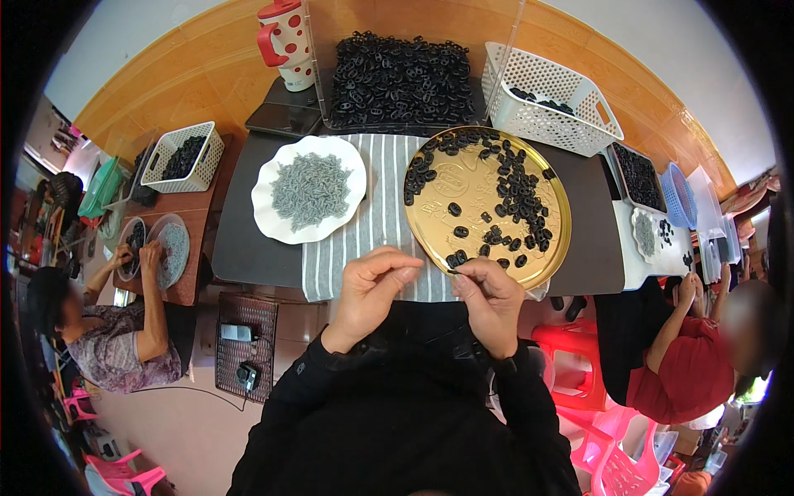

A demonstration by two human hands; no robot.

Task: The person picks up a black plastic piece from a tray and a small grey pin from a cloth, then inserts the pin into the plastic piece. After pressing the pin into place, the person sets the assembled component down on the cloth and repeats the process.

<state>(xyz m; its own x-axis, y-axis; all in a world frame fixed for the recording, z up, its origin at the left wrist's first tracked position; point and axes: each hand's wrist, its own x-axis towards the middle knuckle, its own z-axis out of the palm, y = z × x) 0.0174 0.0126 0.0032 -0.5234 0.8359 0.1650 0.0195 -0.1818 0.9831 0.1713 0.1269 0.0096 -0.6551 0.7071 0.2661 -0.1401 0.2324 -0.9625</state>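
Covering the dark table (248, 240), a striped cloth (376, 223) underlies the gold tray (430, 223).

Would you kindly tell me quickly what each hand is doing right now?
Left hand: fingers pinched together; whether they hold anything cannot be told.
Right hand: fingers pinched on a small black ring at the gold tray's rim.

A small assembly workshop: co-workers (124, 331) sort black parts (401, 78) from baskets (550, 99) at tables (248, 248).
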